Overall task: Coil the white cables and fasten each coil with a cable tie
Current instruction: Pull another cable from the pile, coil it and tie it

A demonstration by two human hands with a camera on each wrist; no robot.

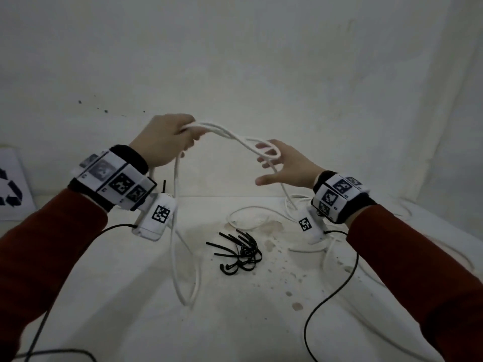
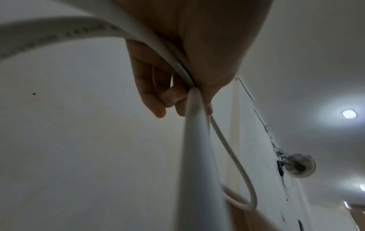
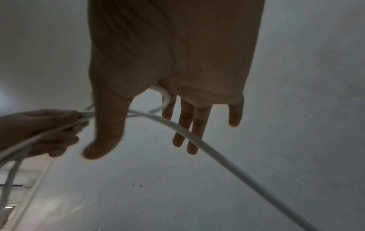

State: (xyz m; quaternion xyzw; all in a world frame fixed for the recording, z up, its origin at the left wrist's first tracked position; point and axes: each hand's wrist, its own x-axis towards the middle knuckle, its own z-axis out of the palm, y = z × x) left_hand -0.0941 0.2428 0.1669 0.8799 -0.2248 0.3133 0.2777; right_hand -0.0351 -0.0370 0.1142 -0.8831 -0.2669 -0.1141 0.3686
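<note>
The left hand (image 1: 167, 138) is raised above the desk (image 1: 130, 296), at about ten o'clock from the desk's middle in the head view, its fingers curled tight round several strands of the white cable (image 1: 224, 133). From that fist a long loop of the cable hangs down and reaches the desk surface at about seven o'clock of the black cable ties (image 1: 241, 253). In the left wrist view the fingers (image 2: 152, 96) fold over the cable (image 2: 195, 140), which runs out of the fist toward the camera and also bends into a narrow loop farther off.

The right hand (image 1: 285, 163) is held up at about two o'clock from the ties, released, with fingers spread and nearly straight. A small loop of the cable lies over its index finger; from there one strand arches across to the left hand and another drops down past the right wrist to the desk. The right wrist view shows the straight fingers (image 3: 185, 123), the cable (image 3: 197, 137) passing in front of them, and the left hand (image 3: 39, 129) at nine o'clock gripping its strands.

More white cable lies in loose curves on the desk at twelve to three o'clock of the ties. The ties lie in a bunch near the desk's middle, apart from both hands. The desk bears brownish stains beside them.
</note>
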